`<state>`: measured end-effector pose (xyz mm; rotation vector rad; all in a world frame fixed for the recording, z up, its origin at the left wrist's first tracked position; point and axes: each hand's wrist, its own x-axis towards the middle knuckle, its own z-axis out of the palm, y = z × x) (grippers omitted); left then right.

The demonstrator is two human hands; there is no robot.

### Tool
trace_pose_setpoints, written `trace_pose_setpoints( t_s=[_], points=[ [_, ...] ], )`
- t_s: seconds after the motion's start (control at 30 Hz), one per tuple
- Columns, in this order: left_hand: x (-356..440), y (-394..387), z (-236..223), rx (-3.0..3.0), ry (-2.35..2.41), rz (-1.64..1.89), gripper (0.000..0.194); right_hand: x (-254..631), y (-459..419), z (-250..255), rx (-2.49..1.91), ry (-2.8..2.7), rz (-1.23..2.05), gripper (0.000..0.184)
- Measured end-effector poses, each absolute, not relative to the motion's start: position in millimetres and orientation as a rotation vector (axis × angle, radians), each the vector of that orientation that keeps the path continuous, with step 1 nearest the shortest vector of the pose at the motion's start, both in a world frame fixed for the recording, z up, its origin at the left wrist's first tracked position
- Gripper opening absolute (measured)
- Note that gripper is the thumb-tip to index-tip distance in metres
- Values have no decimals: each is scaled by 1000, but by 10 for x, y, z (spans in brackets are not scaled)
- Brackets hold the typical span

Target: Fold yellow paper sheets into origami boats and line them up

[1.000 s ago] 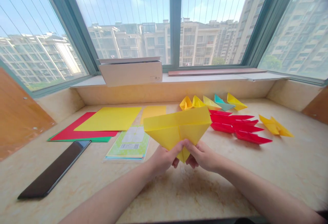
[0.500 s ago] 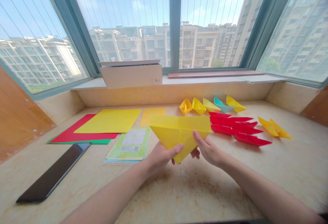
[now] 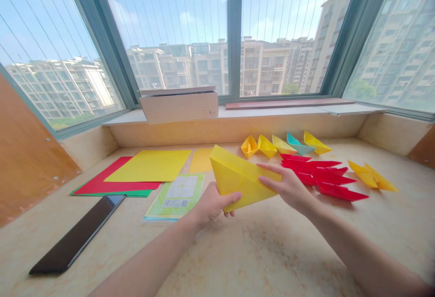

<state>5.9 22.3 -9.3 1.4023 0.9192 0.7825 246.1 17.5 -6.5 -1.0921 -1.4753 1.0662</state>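
“So, what's over the counter (image 3: 265, 261)?”

“A folded paper (image 3: 246, 181), left of the red boats (image 3: 335, 178): bright yellow, tilted, with a creased band along its top and a pointed bottom.”

“And the grip?”

“The left hand (image 3: 210, 204) pinches that point, thumb in front. The right hand (image 3: 292, 186) lays spread fingers on the end nearer the red boats; I can't tell whether it grips.”
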Motion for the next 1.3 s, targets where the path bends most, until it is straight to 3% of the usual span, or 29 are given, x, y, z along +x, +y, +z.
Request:
trace_pose_setpoints(
  t_s=[0.13,0.23,0.67,0.87,1.0,1.13,1.3],
  points=[
    [104,263,-179,1353,1079,972,40,2399,194,-172,-1166,-1678,590,39],
    [137,259,-213,1342,1087,1034,41,2366,189,-221,-1207,-1751,429,36],
    [156,236,-168,1343,1092,1104,37,2273,95,-247,-958,-1866,209,28],
    [151,241,-170,1323,1053,1098,37,2168,-60,-240,-872,-1985,436,36],
    [55,291,-113,1397,1051,1007,39,2229,-85,-130,-957,-1745,849,35],
    [-35,335,-44,1471,935,897,54,2332,5,-20,-953,-1320,1299,43],
    [-19,317,-101,1573,902,847,62,2328,105,-84,-1115,-1250,1361,47]
  ],
)
